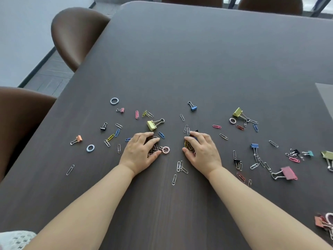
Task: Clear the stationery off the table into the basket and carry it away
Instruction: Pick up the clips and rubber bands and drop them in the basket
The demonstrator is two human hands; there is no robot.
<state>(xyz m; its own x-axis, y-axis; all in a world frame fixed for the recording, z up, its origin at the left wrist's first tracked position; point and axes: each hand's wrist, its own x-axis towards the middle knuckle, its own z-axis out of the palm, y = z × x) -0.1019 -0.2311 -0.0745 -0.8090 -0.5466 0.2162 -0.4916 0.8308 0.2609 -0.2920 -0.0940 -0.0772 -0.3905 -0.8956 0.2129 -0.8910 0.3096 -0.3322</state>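
Fingers of left hand and right hand curl round 2 tangled heaps of thin wire paper clips.

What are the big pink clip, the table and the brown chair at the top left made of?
Big pink clip: probably painted metal; matte pink body, shiny silver wire handles. Table: wood or wood-look laminate; dark, dull surface with faint grain lines. Brown chair: maybe leather or imitation; smooth with a soft sheen.
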